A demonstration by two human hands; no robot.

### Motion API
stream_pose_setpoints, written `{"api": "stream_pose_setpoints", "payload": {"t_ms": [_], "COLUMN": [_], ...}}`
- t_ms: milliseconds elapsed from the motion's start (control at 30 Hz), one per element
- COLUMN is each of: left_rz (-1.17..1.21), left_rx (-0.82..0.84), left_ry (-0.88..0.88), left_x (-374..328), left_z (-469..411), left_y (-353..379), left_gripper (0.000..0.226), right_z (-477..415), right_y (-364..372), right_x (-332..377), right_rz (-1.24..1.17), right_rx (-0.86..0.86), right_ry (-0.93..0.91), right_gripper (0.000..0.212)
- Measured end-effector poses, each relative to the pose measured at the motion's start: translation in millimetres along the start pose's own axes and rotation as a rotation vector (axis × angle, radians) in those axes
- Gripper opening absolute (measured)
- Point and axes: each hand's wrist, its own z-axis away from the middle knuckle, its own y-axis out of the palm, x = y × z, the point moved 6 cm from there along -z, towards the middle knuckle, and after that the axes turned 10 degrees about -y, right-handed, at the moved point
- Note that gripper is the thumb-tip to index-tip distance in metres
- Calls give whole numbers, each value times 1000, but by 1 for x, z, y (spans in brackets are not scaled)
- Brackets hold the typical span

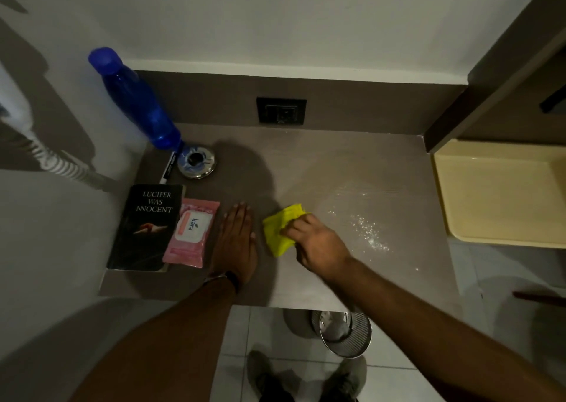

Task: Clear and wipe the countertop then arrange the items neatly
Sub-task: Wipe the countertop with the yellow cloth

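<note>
My right hand gripping the yellow cloth on the countertop, my left hand flat, fingers straight, at the cloth's nine o'clock, what looks like white powder at three o'clock

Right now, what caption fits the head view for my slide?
Right hand grips yellow cloth on countertop beside white powder; left hand rests flat.

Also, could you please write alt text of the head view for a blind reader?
A person's right hand grips a folded yellow cloth on a grey-brown countertop beside scattered white powder; the left hand lies flat near a pink wipes pack and black book.
</note>
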Motion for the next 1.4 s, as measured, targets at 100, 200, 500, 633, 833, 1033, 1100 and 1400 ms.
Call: {"api": "stream_pose_setpoints", "payload": {"t_ms": [100,200,500,633,833,1033,1100,1400], "left_rz": [12,18,12,7,-25,2,-11,-45], "left_rx": [13,22,12,42,41,-7,-10,24], "left_ry": [3,1,-19,-20,-124,-144,-142,-129], "left_x": [3,6,7,5,13,11,12,14], "left_z": [-2,-3,-4,-4,-5,-3,-3,-5], "left_y": [4,10,9,9,10,7,9,12], "left_gripper": [60,61,61,62,71,65,66,71], "right_z": [15,36,78,29,-51,-107,-121,-62], "right_y": [-5,-22,19,40,22,8,5,20], "right_x": [-7,-27,29,43,2,-26,-32,-5], "right_rz": [110,214,128,78,109,242,291,34], "right_rx": [68,57,-95,-74,-124,-127,-112,-178], "right_ry": [-86,-39,92,-32,-160,-326,-189,183], "right_gripper": [45,39,41,35,39,26,24,44]}}
